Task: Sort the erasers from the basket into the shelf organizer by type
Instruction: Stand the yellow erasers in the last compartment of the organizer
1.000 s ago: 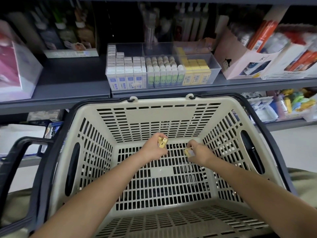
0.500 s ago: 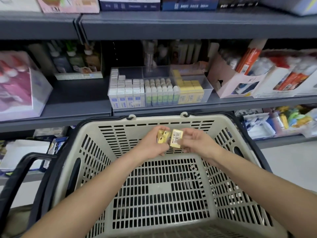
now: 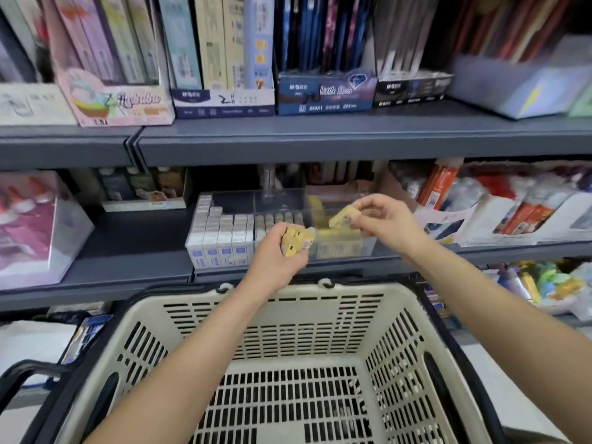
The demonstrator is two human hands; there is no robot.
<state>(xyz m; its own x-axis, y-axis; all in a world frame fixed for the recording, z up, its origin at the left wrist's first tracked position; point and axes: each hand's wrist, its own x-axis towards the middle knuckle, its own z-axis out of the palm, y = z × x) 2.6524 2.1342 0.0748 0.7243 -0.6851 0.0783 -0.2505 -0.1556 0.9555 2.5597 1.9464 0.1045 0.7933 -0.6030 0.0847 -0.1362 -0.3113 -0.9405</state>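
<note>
Yellow erasers are being brought to the shelf organizer.

One yellow eraser is being pinched by the right hand above the organizer's right-hand compartment, while a stack of yellow erasers is being gripped by the left hand at its front. If jostled, the stack could be dropped into the basket or the neighbouring compartment.

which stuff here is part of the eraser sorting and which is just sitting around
In the job: left hand gripping yellow erasers; right hand pinching one yellow eraser; clear organizer; basket.
Lying about: pink box; blue display box; orange packs.
</note>
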